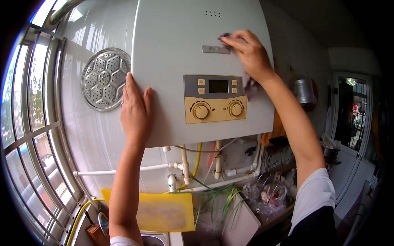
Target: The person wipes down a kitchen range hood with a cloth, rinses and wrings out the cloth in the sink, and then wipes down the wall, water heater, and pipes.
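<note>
Two bare hands are at a white boiler [168,49] on a tiled wall [72,123]. The left hand [137,108] lies open against the boiler's left edge, fingers pointing up and thumb apart, holding nothing; one finger wears a ring [122,102]. The right hand [251,55] is closed on a dark cloth [249,87], pinching part of it at the fingertips, just above and beside the right end of the badge [216,49]. The rest of the cloth hangs down below the palm, by the upper right corner of the panel [215,102].

The cloth is thus at the front of the boiler, on its right side. The panel holds a dark screen [218,86] between small buttons, and under it two round knobs, the left knob [201,110] and the right knob [236,109]. Left of the boiler, a round metal disc [104,78] with holes is upright against the wall, near the barred window [37,102].

Below the boiler run white pipes [135,168] and a yellow hose [197,162]. Lower down are a yellow board [166,211], long green leaves [225,201] and a clear plastic bag [266,197], whose contents I cannot make out.
</note>
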Tool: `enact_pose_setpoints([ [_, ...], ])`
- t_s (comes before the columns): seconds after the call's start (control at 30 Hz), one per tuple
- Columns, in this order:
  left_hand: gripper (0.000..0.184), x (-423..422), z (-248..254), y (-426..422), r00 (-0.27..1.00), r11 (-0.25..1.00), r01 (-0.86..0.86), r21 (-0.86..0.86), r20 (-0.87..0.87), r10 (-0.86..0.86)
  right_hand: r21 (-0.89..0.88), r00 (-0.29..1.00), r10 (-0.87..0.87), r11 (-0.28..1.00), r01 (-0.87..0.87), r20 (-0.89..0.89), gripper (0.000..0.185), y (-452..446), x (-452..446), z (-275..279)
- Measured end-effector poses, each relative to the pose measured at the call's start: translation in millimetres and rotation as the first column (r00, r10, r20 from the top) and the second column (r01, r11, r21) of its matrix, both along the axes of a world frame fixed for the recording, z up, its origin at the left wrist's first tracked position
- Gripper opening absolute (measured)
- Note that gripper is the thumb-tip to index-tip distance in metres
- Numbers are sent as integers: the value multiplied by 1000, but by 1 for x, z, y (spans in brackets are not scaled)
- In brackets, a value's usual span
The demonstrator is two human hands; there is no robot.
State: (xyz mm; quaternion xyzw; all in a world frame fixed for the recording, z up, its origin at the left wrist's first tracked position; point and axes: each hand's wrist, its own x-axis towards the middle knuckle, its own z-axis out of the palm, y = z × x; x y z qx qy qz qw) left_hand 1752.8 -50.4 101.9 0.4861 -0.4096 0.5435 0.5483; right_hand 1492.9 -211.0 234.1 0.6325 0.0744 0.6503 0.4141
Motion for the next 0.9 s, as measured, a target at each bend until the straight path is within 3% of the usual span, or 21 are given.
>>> enact_pose_setpoints([
  [0.27, 60, 0, -3, 4, 999, 999, 45, 18, -14, -45, 48, 983, -60, 996, 70, -173, 28, 54, 41, -27],
  [0.47, 61, -1, -7, 5, 997, 997, 78, 14, -12, -78, 68, 980, -197, 978, 197, -13, 26, 60, 49, -10],
  [0.53, 60, -1, -9, 4, 991, 991, 135, 18, -14, -135, 69, 982, -187, 980, 189, -24, 25, 66, 48, -15],
  [0.6, 59, 0, -12, 4, 980, 980, 197, 13, -19, -197, 120, 954, -286, 948, 295, -93, 25, 75, 42, -28],
  [0.9, 62, -1, -21, 6, 952, 952, 304, 31, 21, -304, 66, 963, -263, 961, 267, -55, 27, 75, 55, -17],
])
